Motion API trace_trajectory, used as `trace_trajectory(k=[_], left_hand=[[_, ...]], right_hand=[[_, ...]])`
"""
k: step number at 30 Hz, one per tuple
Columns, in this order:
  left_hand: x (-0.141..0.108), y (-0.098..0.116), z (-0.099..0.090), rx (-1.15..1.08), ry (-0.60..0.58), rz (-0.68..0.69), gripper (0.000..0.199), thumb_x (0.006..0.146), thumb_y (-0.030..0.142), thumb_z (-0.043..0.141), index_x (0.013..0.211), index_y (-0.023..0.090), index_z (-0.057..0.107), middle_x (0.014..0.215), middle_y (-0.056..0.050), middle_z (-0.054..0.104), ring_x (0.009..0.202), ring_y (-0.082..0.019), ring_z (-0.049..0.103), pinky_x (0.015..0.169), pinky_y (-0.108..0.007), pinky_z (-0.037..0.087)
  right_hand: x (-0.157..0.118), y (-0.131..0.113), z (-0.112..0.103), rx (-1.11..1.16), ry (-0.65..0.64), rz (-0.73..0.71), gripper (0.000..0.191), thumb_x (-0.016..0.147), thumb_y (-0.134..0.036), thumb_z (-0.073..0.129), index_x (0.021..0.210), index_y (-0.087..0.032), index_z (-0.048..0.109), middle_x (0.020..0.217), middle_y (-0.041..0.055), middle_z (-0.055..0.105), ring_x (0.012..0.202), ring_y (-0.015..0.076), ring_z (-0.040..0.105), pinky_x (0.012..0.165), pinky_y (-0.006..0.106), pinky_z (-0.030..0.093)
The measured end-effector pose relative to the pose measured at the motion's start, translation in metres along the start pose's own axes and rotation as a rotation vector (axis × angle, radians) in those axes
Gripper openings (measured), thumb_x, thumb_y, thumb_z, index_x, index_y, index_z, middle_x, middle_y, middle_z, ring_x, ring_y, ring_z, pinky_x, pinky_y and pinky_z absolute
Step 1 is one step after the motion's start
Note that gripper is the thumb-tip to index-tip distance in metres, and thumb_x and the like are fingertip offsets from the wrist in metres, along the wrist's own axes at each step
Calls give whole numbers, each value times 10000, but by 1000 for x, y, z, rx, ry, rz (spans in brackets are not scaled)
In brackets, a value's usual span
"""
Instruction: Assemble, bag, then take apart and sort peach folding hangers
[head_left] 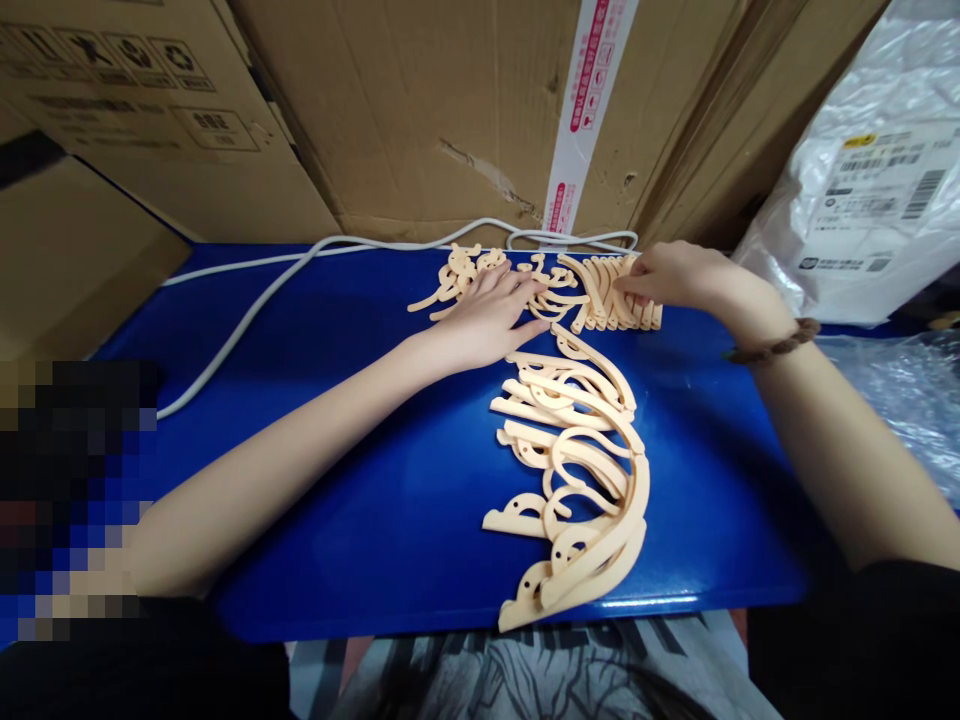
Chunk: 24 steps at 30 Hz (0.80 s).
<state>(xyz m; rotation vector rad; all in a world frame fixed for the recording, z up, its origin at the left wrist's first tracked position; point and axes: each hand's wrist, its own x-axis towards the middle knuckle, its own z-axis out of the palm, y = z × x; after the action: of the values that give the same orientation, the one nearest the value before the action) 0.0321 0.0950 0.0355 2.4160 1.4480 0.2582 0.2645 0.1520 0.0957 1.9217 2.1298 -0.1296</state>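
Note:
My left hand [484, 318] lies palm down with fingers spread over a heap of small beige hook-like pieces [463, 266], partly covering them. At the right end of a neat row of curved beige arms [597, 292], my right hand [679, 274] has its fingers bent in and closed on one of the arms; the fingertips are partly hidden. Nearer to me, larger beige hanger-like parts [634, 480], with curved bars, loops and small holes, lie overlapping in a long arc.
Everything lies on a blue tabletop [360, 540]. A white cable [300, 258] runs along its back and left. Cardboard boxes [420, 110] stand behind it. To the right are a white plastic-wrapped parcel [862, 200] and clear plastic film [892, 400].

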Motion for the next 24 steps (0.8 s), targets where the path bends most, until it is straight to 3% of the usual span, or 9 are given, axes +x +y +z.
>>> trace_trajectory(k=[9,13,19,24], left_hand=[[0,-3,3,12,18,15,553,1050,400,495,1533,133,457,1680,-128,349,1601,-370,170,1314,-515,133],[0,-2,3,22,11,16,558,1053,400,500,1540,131,454,1681,-121,347,1602,-366,164,1318,-495,125],[2,-5,4,2,19,21,548,1051,397,500,1531,137,456,1678,-121,350,1602,-369,163,1317,-505,129],[5,-6,6,-95,185,107,557,1035,411,517,1522,150,447,1659,-150,365,1581,-324,248,1306,-491,186]], right_hand=[[-3,-2,0,-25,82,47,283,920,-348,600,904,-102,737,1015,214,733,1015,346,683,782,402,459],[-1,-2,1,-21,40,84,318,897,-440,632,859,-141,736,921,165,729,937,317,682,785,409,482],[7,9,0,54,47,42,332,907,-428,581,811,-137,709,799,135,674,805,255,638,684,361,429],[-5,9,-14,116,169,-85,257,906,-417,593,927,-176,679,885,104,673,797,227,607,674,341,392]])
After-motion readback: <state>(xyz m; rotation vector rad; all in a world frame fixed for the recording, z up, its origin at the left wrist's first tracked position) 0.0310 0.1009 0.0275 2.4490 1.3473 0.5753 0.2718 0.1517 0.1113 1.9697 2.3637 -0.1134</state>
